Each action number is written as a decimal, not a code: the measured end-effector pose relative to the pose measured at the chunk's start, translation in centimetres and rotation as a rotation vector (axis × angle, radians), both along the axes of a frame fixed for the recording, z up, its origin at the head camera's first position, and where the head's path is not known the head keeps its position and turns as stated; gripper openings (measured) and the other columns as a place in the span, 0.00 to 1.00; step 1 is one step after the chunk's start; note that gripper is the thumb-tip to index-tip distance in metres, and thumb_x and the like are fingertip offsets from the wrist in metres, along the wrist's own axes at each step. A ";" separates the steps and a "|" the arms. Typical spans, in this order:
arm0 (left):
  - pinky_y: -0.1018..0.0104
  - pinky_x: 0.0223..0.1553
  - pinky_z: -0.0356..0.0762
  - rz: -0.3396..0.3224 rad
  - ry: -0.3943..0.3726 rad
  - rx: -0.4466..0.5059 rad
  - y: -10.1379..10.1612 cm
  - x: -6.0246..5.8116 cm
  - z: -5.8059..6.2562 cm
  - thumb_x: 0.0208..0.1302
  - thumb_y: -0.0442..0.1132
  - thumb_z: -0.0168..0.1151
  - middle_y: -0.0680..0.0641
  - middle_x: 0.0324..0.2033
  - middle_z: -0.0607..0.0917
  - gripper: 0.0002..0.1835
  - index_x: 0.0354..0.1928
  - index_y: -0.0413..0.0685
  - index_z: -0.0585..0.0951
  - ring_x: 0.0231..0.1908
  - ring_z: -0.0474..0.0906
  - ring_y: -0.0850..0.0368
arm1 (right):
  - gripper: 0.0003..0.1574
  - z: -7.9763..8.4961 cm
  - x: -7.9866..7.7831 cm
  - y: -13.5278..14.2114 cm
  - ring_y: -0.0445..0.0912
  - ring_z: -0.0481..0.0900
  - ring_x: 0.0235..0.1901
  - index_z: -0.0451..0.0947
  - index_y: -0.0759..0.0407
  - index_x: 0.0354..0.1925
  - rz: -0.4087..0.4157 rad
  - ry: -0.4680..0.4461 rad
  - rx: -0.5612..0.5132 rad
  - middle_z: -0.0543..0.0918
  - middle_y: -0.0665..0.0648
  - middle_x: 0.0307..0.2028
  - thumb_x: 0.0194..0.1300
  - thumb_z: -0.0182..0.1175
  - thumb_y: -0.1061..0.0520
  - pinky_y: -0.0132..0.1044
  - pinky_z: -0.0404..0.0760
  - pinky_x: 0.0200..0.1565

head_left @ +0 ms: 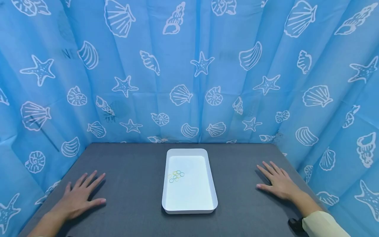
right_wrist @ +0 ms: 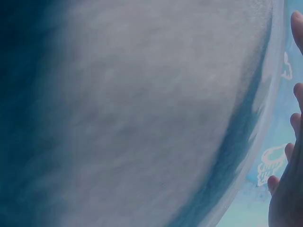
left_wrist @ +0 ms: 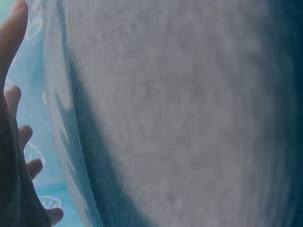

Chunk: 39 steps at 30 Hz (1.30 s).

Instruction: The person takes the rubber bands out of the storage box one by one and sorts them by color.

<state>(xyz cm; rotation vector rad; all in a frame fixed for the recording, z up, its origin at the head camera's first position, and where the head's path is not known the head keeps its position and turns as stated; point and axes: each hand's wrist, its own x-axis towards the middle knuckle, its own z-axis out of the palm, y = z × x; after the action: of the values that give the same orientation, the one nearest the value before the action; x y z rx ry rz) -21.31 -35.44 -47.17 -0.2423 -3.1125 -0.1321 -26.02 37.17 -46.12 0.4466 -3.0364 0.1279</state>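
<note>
- While the bare left hand [head_left: 75, 200] and bare right hand [head_left: 279, 184] spread wide in the head view, holding nothing, a white rectangular tray [head_left: 195, 194] sits between them on the dark grey tabletop [head_left: 133, 184]. On its left side lie thin green and yellow rings [head_left: 176, 176], probably light and bendy, best pinched by one edge.
- Left wrist: fingers [left_wrist: 34, 168] apart, nothing gripped.
- Right wrist: fingers [right_wrist: 295, 122] likewise apart; I cannot tell whether they touch the tabletop.

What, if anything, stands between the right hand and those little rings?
Only the tray's right wall: the rings lie inside, toward the left, so the right hand would likely have to reach over it. Nothing else visible blocks it.
</note>
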 end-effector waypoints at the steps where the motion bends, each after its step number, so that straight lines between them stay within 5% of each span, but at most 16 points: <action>1: 0.28 0.40 0.32 -0.002 0.000 0.001 0.2 0.0 0.0 0.41 0.76 0.43 0.38 0.62 0.52 0.48 0.65 0.67 0.48 0.57 0.44 0.30 | 0.51 0.1 -0.1 -0.2 0.60 0.41 0.61 0.53 0.48 0.64 0.003 0.001 0.002 0.51 0.60 0.63 0.48 0.45 0.25 0.62 0.41 0.51; 14: 0.34 0.46 0.46 -0.088 0.075 0.041 2.9 0.1 0.7 0.41 0.75 0.46 0.41 0.60 0.59 0.45 0.62 0.62 0.59 0.56 0.53 0.35 | 0.43 0.9 -1.3 -2.5 0.59 0.54 0.57 0.63 0.54 0.58 0.089 0.132 -0.048 0.61 0.62 0.58 0.51 0.50 0.30 0.61 0.54 0.48; 23: 0.34 0.43 0.53 -0.110 0.009 0.116 4.3 0.0 0.9 0.39 0.73 0.50 0.44 0.60 0.60 0.45 0.62 0.61 0.60 0.56 0.55 0.37 | 0.40 1.0 -2.1 -4.4 0.56 0.57 0.57 0.64 0.53 0.57 0.063 0.128 -0.132 0.63 0.59 0.57 0.53 0.51 0.32 0.58 0.56 0.49; 31: 0.35 0.44 0.53 -0.131 -0.142 0.381 6.2 0.3 1.6 0.43 0.65 0.58 0.43 0.61 0.58 0.43 0.62 0.60 0.58 0.57 0.53 0.37 | 0.36 1.5 -2.6 -6.6 0.57 0.60 0.54 0.65 0.57 0.56 0.032 0.170 -0.397 0.67 0.61 0.54 0.55 0.52 0.37 0.56 0.57 0.48; 39: 0.40 0.47 0.56 -0.137 -0.095 0.545 8.0 0.4 1.4 0.48 0.59 0.58 0.49 0.56 0.66 0.37 0.61 0.58 0.62 0.56 0.58 0.45 | 0.32 1.9 -3.2 -9.4 0.55 0.70 0.46 0.68 0.60 0.52 0.005 0.167 -0.602 0.71 0.62 0.48 0.57 0.52 0.40 0.50 0.69 0.41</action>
<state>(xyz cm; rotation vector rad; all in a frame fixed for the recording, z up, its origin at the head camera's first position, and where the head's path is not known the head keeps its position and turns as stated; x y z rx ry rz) -20.94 -27.47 -45.78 -0.4374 -2.9917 -0.9951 -29.27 27.78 -44.22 0.3833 -2.6455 0.9161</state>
